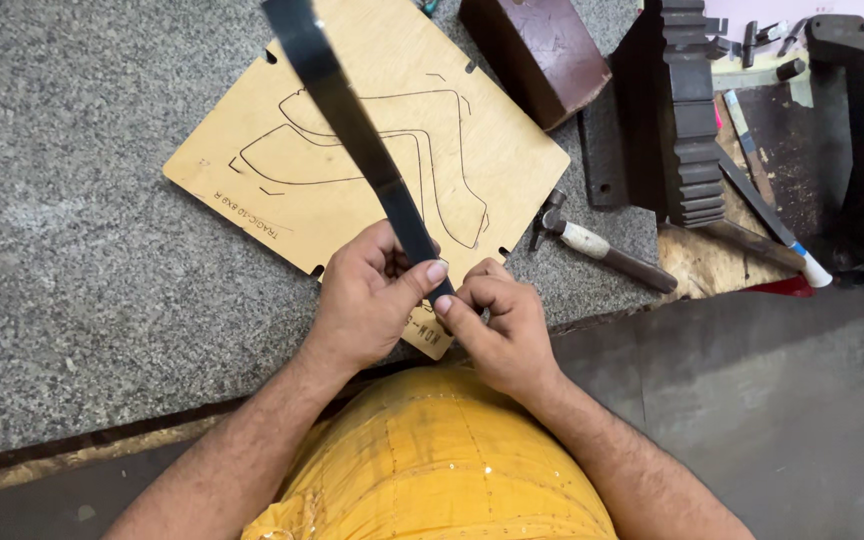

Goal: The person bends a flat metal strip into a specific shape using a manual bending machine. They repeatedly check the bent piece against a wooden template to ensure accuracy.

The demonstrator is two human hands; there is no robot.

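Dark metal strip, lower end hidden between left hand and right hand.

Long dark metal strip: smooth, slightly glossy. Flat pale plywood board: matt, thin cut lines in the face. Grey stone-like worktop: rough, speckled. Small hammer: dull metal head, worn wooden handle. Black serrated metal block: matt. Yellow cloth garment: soft, stitched.

1. A speckled grey stone worktop is filling the left and centre of the frame
2. A plain dark grey floor is showing at the lower right
3. Even, soft light is falling across the upper frame
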